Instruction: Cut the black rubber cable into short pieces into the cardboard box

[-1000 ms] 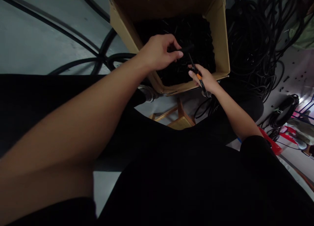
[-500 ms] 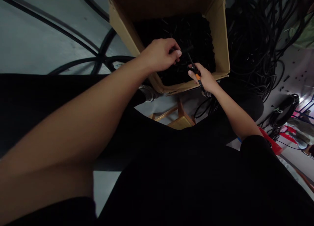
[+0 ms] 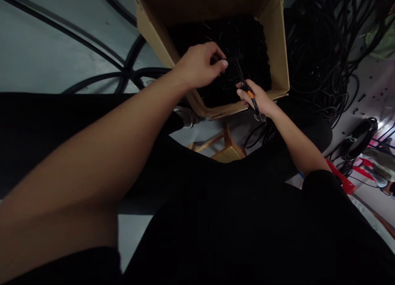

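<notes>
My left hand [image 3: 205, 64] pinches a short black rubber-like piece [image 3: 235, 58] between thumb and fingers, above a cardboard box [image 3: 279, 50]. My right hand [image 3: 256, 96] is closed around the black-and-orange handles of a pair of scissors [image 3: 242, 77]. The blades point up and away from me, their tips close to the black piece; whether they touch it I cannot tell. Inside the box lies a heap of dark small pieces [image 3: 222, 33], too dim to make out singly.
Thick black cables [image 3: 125, 73] cross the floor at left. A large tangle of black cable [image 3: 321, 50] lies right of the box. Below the box shows a wooden stool [image 3: 228, 154]. At far right are a coiled cable [image 3: 359, 138] and a red object [image 3: 342, 180].
The scissors have turned slightly and their blades look more parted. My left hand has shifted a little up with the black piece.
</notes>
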`<state>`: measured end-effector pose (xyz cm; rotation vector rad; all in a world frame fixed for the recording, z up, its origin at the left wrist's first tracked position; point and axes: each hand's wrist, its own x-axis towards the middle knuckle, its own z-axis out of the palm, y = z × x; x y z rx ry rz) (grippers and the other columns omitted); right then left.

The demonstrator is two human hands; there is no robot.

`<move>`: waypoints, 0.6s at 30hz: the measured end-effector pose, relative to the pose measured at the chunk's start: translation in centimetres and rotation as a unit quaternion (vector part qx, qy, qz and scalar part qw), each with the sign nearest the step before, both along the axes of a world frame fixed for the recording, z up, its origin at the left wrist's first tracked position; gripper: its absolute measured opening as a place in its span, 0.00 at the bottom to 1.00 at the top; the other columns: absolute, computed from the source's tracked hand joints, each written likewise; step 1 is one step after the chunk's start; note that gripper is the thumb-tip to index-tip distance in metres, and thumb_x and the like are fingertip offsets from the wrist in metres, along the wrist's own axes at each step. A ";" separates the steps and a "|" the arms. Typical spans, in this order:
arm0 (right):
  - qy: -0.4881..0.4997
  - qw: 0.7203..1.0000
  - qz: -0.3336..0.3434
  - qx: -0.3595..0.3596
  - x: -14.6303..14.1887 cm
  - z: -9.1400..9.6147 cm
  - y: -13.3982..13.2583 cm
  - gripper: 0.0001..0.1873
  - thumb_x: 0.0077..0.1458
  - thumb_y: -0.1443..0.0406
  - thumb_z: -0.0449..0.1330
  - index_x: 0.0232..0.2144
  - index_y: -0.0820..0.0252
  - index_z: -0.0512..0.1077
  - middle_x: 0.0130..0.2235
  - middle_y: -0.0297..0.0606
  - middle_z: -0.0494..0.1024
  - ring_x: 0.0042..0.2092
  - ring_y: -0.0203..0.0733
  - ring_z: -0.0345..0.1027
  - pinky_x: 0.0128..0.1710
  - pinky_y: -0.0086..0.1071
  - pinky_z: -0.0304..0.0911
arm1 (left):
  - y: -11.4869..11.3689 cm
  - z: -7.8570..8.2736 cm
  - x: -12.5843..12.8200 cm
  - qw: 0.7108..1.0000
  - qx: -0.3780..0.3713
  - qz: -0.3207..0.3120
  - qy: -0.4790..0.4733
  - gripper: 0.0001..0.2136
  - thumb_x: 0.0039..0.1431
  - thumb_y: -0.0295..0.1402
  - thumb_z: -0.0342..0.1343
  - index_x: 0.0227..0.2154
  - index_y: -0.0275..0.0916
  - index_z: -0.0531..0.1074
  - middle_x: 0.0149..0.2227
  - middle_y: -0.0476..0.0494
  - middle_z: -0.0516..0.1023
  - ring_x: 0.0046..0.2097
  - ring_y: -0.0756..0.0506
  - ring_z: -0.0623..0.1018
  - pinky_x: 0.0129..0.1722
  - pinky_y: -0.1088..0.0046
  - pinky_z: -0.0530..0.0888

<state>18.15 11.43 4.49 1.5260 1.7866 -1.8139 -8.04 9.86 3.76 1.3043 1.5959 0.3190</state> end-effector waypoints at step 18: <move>0.004 0.999 -0.035 0.011 -1.0 0.3 0.3 0.31 0.81 0.33 0.72 0.54 0.52 0.77 0.40 0.33 0.75 0.43 0.43 0.77 0.46 0.37 0.85 | -0.9 -2.5 0.5 0.995 0.047 -0.055 -0.064 0.23 0.77 0.40 0.63 0.66 0.32 0.87 0.59 0.34 0.92 0.60 0.36 0.88 0.70 0.54 0.82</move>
